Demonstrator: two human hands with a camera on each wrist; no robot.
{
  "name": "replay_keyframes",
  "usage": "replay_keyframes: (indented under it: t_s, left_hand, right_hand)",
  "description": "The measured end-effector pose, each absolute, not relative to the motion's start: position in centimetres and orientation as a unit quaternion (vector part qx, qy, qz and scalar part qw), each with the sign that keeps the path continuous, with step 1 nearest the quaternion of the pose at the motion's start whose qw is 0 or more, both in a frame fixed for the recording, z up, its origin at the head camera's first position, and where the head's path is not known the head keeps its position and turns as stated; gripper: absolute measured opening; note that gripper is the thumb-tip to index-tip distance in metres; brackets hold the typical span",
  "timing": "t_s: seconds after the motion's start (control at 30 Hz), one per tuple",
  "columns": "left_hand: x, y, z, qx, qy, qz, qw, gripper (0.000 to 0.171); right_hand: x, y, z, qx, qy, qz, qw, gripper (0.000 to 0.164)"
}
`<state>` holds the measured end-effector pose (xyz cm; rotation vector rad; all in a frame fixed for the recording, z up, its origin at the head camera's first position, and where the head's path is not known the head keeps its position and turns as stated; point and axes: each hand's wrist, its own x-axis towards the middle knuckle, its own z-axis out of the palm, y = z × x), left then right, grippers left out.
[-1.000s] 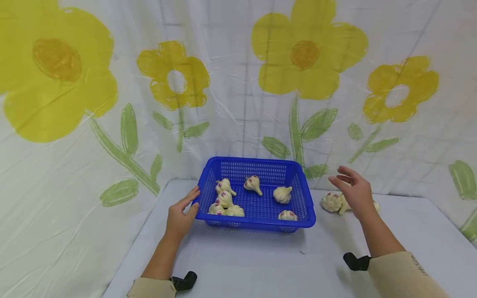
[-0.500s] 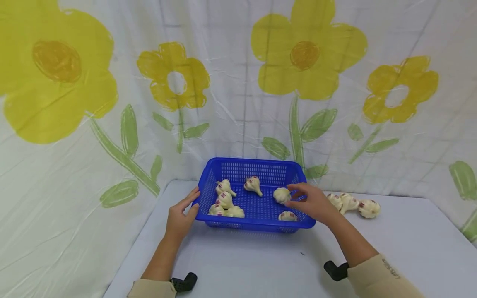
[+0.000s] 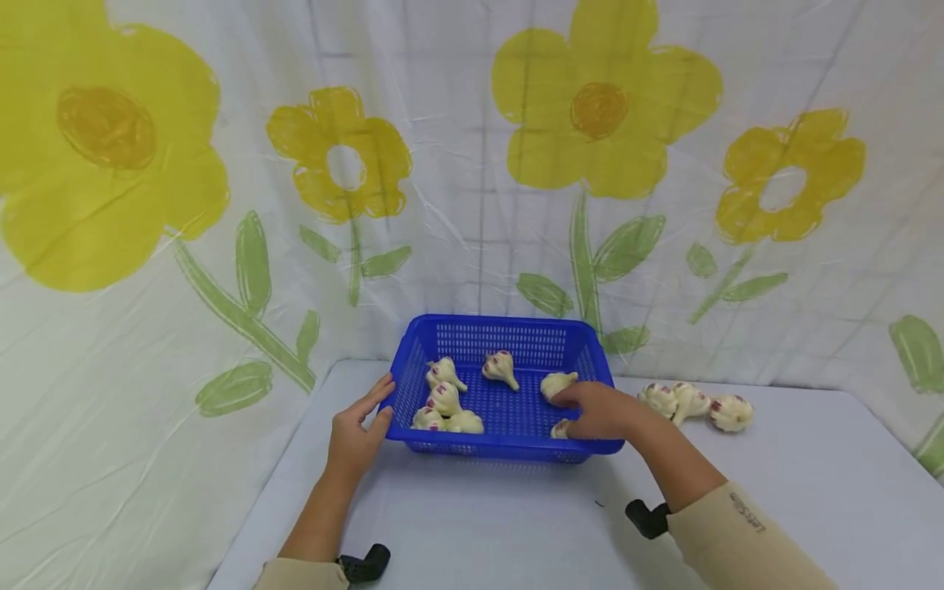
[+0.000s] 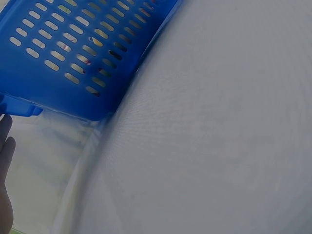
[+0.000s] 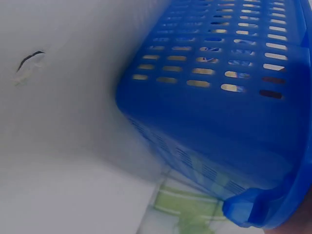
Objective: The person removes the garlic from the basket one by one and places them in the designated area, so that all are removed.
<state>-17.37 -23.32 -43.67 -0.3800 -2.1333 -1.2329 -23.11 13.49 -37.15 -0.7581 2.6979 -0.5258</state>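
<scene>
A blue plastic basket (image 3: 509, 443) holds several garlic bulbs, among them a cluster with one garlic bulb (image 3: 444, 397) at the left. My left hand (image 3: 355, 436) rests against the basket's left rim with its fingers extended; in the left wrist view only part of the hand (image 4: 6, 170) shows. My right hand (image 3: 601, 411) reaches over the right rim into the basket. Its fingers touch or overlap the rear-right garlic bulb (image 3: 556, 386), and its thumb partly covers the front-right garlic bulb (image 3: 559, 429). Whether it grips either one is hidden.
More garlic bulbs (image 3: 691, 401) lie on the white table (image 3: 487, 524) to the right of the basket. A white curtain (image 3: 457, 246) with yellow flowers hangs right behind the table. A small dark mark (image 3: 599, 503) shows on the tabletop.
My right hand has moved left from above the loose garlic bulbs on the table and lowered into the basket's right side. My left hand has stayed at the left rim.
</scene>
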Motion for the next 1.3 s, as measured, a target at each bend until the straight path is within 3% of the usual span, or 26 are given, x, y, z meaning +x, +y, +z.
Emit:
replay_keyframes:
  t_s: [0.4,0.67,0.87,1.07,1.3]
  left_hand:
    - [-17.4,-23.2,-43.7,-0.148,-0.808,-0.465,0.329,0.034]
    - [-19.1,-24.1,-46.4,-0.134,-0.811,-0.464,0.331,0.037]
    - [-19.5,-24.7,-47.1,-0.141,-0.817,-0.459,0.319,0.039]
    - [-19.5,-24.8,-47.0,-0.148,-0.819,-0.46,0.309,0.038]
    - [-17.5,-23.3,-43.8,-0.153,-0.809,-0.464,0.327,0.035]
  right_hand:
    - [-22.8,12.3,-37.9,-0.208,0.959,-0.134,0.137,0.045]
    - [-22.8,11.7,-38.2,-0.19,0.967,-0.11,0.128,0.041]
    - [-23.4,11.1,-39.0,-0.175,0.968,-0.127,0.123,0.019]
    - [-24.0,10.8,-39.7,-0.177,0.964,-0.155,0.122,0.017]
    - [-24.7,10.2,-40.4,-0.205,0.953,-0.191,0.118,0.021]
